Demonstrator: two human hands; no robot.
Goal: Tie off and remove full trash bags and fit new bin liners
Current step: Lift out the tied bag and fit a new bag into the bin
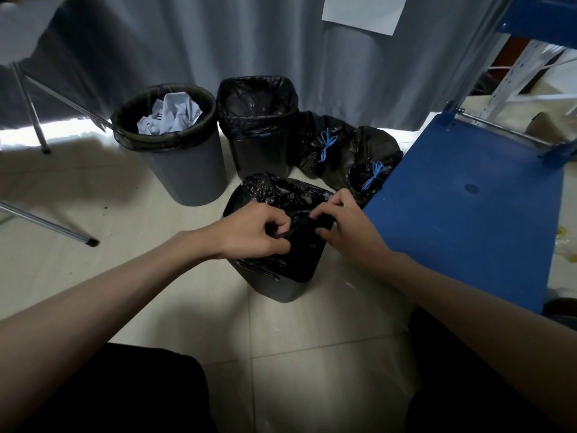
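Observation:
A small grey bin [278, 289] stands on the floor right in front of me with a black trash bag [274, 190] in it. Both hands are over its top. My left hand [253, 232] pinches a twisted strip of the bag's edge, and my right hand [346, 226] grips the same black plastic from the other side. Behind it stand a round grey bin [187, 170] with a black liner and crumpled white paper [170, 115], and a dark square bin [259, 151] fitted with a black liner. Two tied black bags [315, 145] [365, 160] with blue drawstrings lie at the right.
A blue shelf board [468, 207] of a metal rack juts in close on the right. Grey curtains [218, 42] hang behind the bins. Metal chair legs [46, 220] cross the floor at the left. My dark-clothed knees fill the bottom of the view.

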